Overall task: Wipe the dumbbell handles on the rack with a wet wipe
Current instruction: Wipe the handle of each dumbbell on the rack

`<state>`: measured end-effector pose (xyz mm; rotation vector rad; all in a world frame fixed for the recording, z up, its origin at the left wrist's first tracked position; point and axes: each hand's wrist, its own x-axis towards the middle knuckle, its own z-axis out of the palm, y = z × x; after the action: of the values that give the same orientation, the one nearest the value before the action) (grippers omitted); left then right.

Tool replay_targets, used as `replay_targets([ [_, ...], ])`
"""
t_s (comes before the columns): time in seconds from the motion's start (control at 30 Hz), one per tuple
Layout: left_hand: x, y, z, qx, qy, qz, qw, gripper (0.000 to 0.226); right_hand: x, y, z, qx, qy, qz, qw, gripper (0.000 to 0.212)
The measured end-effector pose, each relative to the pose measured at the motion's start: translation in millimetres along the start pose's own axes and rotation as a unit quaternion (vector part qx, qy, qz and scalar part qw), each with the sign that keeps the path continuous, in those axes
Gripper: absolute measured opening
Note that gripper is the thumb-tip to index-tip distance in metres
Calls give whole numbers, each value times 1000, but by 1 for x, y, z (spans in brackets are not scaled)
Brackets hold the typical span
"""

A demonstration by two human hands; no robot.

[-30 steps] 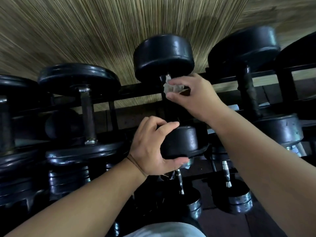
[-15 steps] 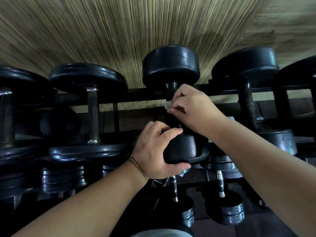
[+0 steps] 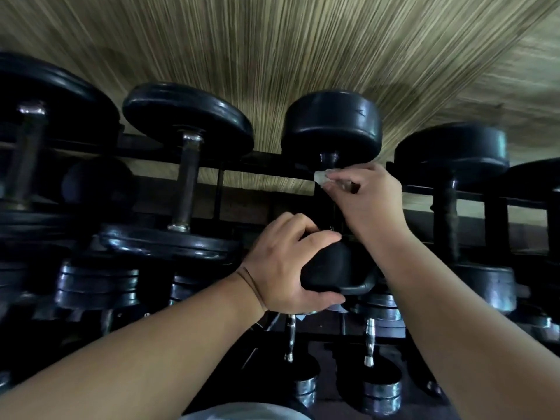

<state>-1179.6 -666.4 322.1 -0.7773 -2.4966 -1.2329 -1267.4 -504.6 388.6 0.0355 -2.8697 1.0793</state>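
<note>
Right hand (image 3: 368, 201) pinches wipe (image 3: 321, 178) on handle (image 3: 331, 160) top, under far head; left hand (image 3: 291, 265) grips near head (image 3: 339, 272); keep wipe wrapped, stroke full length, steady the dumbbell.

A streaked tan woven floor (image 3: 272, 56) spreads behind; light is dim.

Both forearms are bare, without sleeves. A thin dark cord band (image 3: 254, 287) encircles the left wrist.
</note>
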Motion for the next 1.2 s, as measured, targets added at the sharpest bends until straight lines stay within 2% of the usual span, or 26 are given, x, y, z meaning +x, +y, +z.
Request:
replay_targets([
  [0.1, -2, 0, 1, -2, 6, -9, 1000, 84, 2, -6, 4, -16, 21, -4, 1000, 10],
  [0.17, -3, -1, 1, -2, 8, -10, 1000, 84, 0, -5, 5, -39, 14, -37, 998, 10],
  [0.3, -2, -1, 0, -10, 10, -16, 1000, 84, 3, 2, -4, -45, -87, -184, 978, 11],
  [0.37, -3, 0, -1, -8, 12, -16, 1000, 84, 10, 2, -10, -72, -128, -220, 964, 11],
  [0.43, -3, 0, -1, -6, 9, -19, 1000, 84, 18, -2, -12, -115, -133, -242, 954, 10],
  [0.53, -2, -1, 0, -8, 7, -23, 1000, 85, 28, -9, -10, -156, -118, -238, 951, 20],
  [0.6, -2, -2, 0, -3, 9, -24, 1000, 85, 27, -9, -7, -168, -129, -252, 944, 17],
  [0.67, -3, -2, 0, 1, 15, -24, 1000, 85, 21, -5, -5, -180, -175, -293, 923, 8],
  [0.77, -3, -1, 0, -6, 20, -25, 999, 84, 17, -4, -7, -184, -228, -330, 897, 10],
  [0.97, -4, -2, 1, -17, 8, -31, 999, 85, 34, -10, -11, -206, -153, -277, 926, 19],
  [1.03, -4, -1, 0, -22, 4, -33, 999, 85, 24, -7, -11, -205, -186, -297, 914, 26],
  [1.13, -5, -1, 0, -25, 9, -33, 999, 85, 16, -6, -23, -188, -292, -331, 878, 33],
  [1.2, -5, 0, 1, -24, 15, -33, 999, 85, 25, -8, -28, -195, -308, -340, 867, 30],
])
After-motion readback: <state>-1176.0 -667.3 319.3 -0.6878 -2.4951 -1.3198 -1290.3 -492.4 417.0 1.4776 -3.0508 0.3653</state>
